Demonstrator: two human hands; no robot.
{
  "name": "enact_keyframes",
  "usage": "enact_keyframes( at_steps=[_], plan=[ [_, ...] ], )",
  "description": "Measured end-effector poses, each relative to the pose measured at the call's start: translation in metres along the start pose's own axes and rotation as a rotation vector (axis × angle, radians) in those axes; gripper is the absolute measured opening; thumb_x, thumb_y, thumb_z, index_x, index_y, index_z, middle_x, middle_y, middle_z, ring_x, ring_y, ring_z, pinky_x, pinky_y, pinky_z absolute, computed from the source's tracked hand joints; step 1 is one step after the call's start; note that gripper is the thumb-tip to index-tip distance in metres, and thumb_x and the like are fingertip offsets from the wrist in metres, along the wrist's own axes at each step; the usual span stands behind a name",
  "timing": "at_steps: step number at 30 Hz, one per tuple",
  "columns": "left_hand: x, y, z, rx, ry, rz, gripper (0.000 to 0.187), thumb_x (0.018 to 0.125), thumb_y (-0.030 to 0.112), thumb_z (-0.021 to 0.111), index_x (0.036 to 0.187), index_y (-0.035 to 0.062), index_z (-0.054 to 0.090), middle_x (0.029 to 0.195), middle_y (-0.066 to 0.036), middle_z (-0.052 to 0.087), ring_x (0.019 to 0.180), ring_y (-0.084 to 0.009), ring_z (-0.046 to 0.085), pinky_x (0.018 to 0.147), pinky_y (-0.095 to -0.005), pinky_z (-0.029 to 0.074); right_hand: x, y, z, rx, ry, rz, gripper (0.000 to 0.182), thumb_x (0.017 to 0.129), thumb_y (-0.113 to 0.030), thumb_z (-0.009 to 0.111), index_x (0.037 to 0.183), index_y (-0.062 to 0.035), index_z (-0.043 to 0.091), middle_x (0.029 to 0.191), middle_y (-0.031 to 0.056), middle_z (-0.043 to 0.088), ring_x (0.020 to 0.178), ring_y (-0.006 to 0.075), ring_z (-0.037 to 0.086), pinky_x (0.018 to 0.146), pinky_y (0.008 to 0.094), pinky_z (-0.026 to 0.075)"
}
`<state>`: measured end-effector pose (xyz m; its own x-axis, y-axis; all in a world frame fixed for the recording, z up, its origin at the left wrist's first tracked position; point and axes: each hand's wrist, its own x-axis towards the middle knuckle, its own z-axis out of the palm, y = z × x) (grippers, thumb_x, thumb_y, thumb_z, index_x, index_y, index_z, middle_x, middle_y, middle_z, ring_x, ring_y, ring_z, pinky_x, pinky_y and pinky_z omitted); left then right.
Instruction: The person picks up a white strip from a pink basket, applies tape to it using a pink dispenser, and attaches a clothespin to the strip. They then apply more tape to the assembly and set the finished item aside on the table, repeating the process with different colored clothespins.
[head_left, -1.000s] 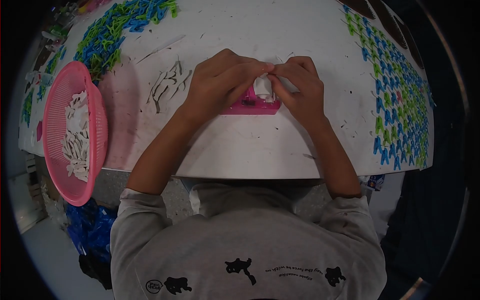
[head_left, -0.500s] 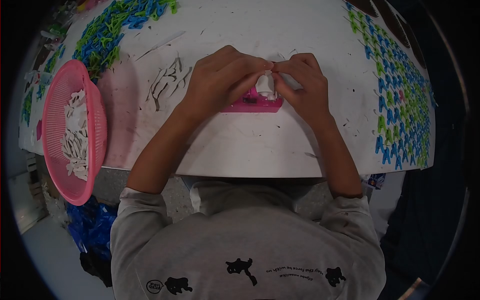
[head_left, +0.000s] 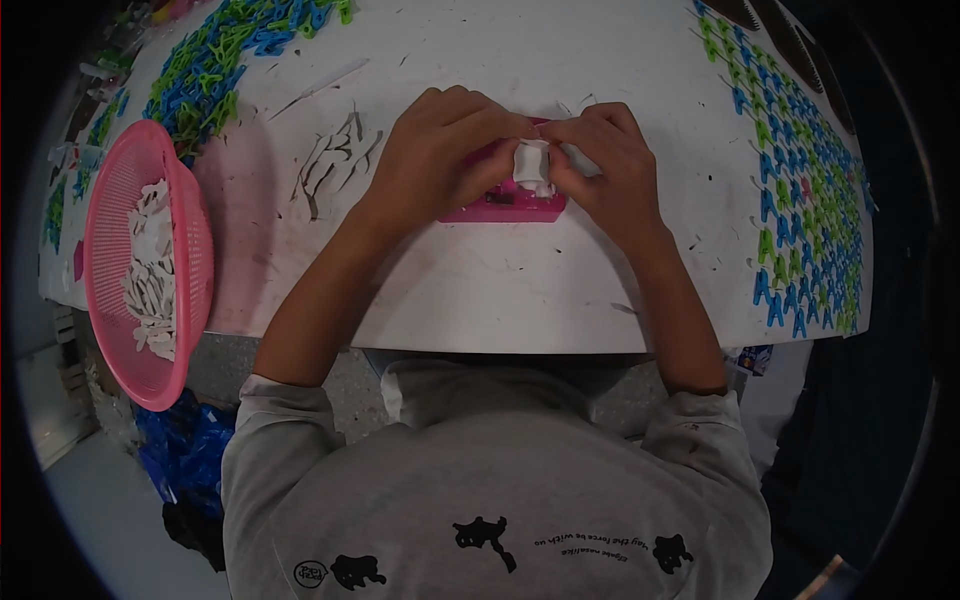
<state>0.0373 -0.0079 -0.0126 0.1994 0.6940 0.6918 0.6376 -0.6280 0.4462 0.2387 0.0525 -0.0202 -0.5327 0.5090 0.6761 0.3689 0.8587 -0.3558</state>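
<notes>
A small white piece (head_left: 532, 166) is pinched between my two hands at the middle of the table. My left hand (head_left: 440, 150) grips it from the left with bent fingers, and my right hand (head_left: 606, 165) closes on it from the right. Directly beneath lies a bright pink block or tray (head_left: 500, 213), mostly covered by my fingers. What the fingertips touch at the top of the white piece is too small to tell.
A pink basket (head_left: 190, 260) with white pieces stands at the left edge. Grey-white strips (head_left: 335, 160) and a thin tool (head_left: 320, 88) lie left of my hands. Blue and green clips are heaped (head_left: 200, 85) at the back left and laid in rows (head_left: 790, 190) at the right.
Both hands have shifted slightly at the fingertips. The white piece shows a wider, squarer face than before, still held over the pink block.
</notes>
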Motion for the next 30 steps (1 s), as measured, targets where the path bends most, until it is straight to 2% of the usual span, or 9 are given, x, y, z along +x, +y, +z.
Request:
enact_keyframes(
  at_steps=[5,14,30],
  plan=[
    [-0.001,-0.002,-0.001,0.106,-0.033,-0.003,0.020,0.074,0.004,0.075,0.093,0.0097,0.069,0.087,-0.003,0.067,0.078,-0.0197,0.059,0.072,-0.0305,0.047,0.000,0.001,-0.001,-0.021,-0.014,-0.011,0.025,0.068,-0.001,0.073,0.091,-0.0110,0.072,0.078,-0.0001,0.069,0.082,0.0213,0.059,0.071,0.0317,0.052],
    [0.000,-0.001,-0.005,0.099,-0.108,-0.045,0.018,0.075,0.007,0.075,0.091,0.0115,0.068,0.084,-0.001,0.065,0.076,-0.0199,0.056,0.073,-0.0311,0.044,-0.002,0.005,-0.002,-0.108,-0.037,-0.068,0.024,0.068,-0.002,0.073,0.090,-0.0107,0.071,0.079,0.0004,0.069,0.082,0.0216,0.059,0.070,0.0317,0.052],
    [0.000,-0.004,-0.006,0.069,-0.157,-0.067,0.019,0.074,0.009,0.072,0.093,0.0097,0.069,0.086,-0.004,0.065,0.080,-0.0222,0.057,0.075,-0.0325,0.045,-0.003,0.006,-0.011,-0.186,-0.114,-0.067,0.029,0.066,-0.003,0.073,0.093,-0.0142,0.071,0.084,-0.0020,0.068,0.090,0.0216,0.059,0.073,0.0311,0.053]
  ],
)
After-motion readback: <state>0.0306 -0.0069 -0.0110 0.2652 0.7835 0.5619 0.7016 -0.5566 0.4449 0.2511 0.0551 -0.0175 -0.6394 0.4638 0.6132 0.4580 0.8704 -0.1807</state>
